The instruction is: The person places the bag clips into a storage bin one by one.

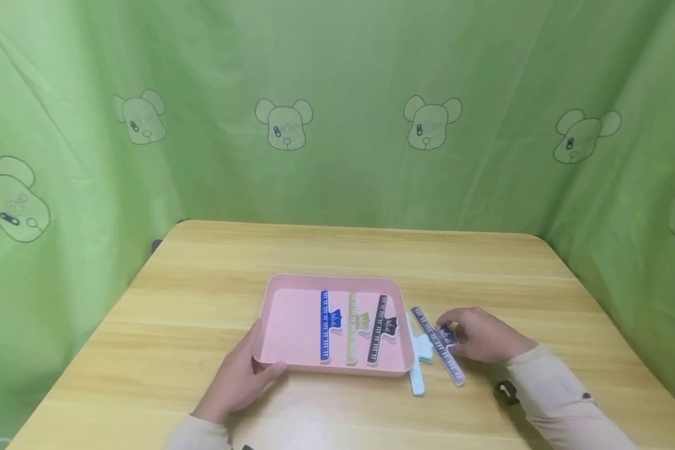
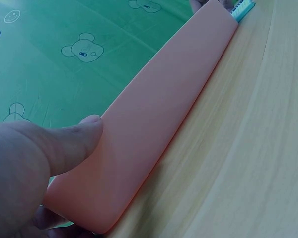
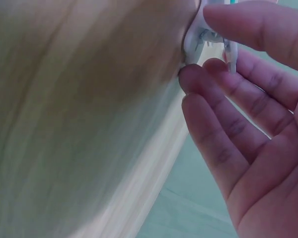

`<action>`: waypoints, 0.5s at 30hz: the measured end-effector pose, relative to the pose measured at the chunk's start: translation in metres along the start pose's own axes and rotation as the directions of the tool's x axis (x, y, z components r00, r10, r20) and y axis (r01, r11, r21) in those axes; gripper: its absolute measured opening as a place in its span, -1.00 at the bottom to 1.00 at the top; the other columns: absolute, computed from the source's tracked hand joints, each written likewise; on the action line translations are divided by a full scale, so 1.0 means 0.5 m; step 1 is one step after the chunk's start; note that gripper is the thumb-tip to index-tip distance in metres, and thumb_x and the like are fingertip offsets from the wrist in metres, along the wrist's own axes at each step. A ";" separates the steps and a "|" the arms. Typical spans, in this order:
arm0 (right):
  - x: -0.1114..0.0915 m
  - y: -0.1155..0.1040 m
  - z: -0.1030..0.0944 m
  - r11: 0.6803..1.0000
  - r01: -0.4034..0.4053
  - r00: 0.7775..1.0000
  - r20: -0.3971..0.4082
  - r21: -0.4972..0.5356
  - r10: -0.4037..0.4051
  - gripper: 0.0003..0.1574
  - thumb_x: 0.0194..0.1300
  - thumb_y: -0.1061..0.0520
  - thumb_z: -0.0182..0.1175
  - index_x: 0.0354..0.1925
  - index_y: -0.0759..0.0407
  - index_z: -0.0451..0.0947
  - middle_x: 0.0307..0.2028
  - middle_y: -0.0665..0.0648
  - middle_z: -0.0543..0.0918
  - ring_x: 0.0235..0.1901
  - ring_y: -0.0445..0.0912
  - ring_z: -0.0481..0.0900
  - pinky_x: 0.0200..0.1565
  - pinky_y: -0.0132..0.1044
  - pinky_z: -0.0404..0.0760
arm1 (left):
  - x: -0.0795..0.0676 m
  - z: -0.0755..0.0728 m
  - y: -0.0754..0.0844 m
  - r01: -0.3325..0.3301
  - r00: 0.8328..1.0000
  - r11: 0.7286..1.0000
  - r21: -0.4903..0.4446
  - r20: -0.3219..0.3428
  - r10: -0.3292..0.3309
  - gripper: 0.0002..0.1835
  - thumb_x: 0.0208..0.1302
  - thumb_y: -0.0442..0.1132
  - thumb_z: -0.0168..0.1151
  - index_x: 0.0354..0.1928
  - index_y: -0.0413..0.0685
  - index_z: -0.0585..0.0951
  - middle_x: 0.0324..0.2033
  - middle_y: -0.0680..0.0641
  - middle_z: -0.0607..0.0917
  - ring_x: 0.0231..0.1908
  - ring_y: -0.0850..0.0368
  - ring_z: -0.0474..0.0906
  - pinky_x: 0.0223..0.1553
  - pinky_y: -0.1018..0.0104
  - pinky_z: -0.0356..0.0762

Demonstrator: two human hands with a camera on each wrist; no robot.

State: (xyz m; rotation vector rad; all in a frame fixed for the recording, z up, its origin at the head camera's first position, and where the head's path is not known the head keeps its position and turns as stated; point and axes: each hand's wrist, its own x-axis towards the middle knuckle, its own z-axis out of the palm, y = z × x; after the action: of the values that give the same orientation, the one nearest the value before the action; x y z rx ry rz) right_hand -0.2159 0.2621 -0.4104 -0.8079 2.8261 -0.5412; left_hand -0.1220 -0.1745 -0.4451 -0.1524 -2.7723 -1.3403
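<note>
My left hand (image 1: pixel 240 378) grips the front left corner of a pink tray (image 1: pixel 337 370), its thumb (image 2: pixel 84 144) against the front wall. Inside the tray lie a blue clip (image 1: pixel 324 328), a pale yellow-green clip (image 1: pixel 352 328) and a black clip (image 1: pixel 378 331), each with a piano-key strip. Right of the tray, my right hand (image 1: pixel 480 337) pinches the handle of a dark purple piano-key clip (image 1: pixel 440 347), thumb on one side and fingers on the other. Between that clip and the tray's right wall lies a light blue clip (image 1: pixel 417 375), partly hidden by the wall.
The wooden table (image 1: pixel 146 350) extends around the tray on all sides. Green curtains (image 1: pixel 349 187) printed with bear heads hang behind it and at both sides. A small black object (image 1: pixel 506 392) shows beside the right sleeve.
</note>
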 end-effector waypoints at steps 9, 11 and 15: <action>-0.015 0.002 -0.015 0.999 -0.025 0.999 -0.024 0.020 0.025 -0.43 -0.10 0.31 0.44 -0.03 0.37 0.59 -0.18 0.17 0.68 -0.28 -0.03 0.65 -0.24 -0.16 0.70 | -0.001 0.000 0.001 0.005 1.000 1.000 0.006 -0.004 -0.005 0.00 0.11 0.03 0.42 0.52 0.03 0.08 0.39 -0.16 0.30 0.29 -0.22 0.32 0.27 -0.22 0.24; -0.016 0.006 -0.017 1.000 -0.023 0.999 -0.028 0.014 0.023 -0.44 -0.10 0.31 0.43 -0.03 0.36 0.59 -0.19 0.16 0.68 -0.29 -0.03 0.65 -0.25 -0.18 0.70 | -0.001 0.000 0.001 0.007 1.000 1.000 0.003 -0.002 -0.007 0.01 0.11 0.02 0.42 0.52 0.02 0.08 0.39 -0.16 0.30 0.29 -0.22 0.32 0.27 -0.21 0.24; -0.019 0.009 -0.020 1.000 -0.015 0.999 -0.028 0.015 0.015 -0.44 -0.11 0.32 0.42 -0.04 0.37 0.59 -0.20 0.15 0.68 -0.30 -0.03 0.64 -0.26 -0.17 0.69 | -0.002 0.000 0.001 0.009 1.000 1.000 0.006 0.000 -0.009 0.01 0.12 0.01 0.42 0.52 -0.01 0.07 0.39 -0.17 0.29 0.29 -0.22 0.31 0.28 -0.21 0.23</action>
State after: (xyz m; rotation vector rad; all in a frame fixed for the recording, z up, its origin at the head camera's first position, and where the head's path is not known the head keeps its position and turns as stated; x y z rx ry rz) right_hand -0.2125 0.2738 -0.4027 -0.7816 2.8480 -0.5750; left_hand -0.1207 -0.1743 -0.4447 -0.1395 -2.7801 -1.3336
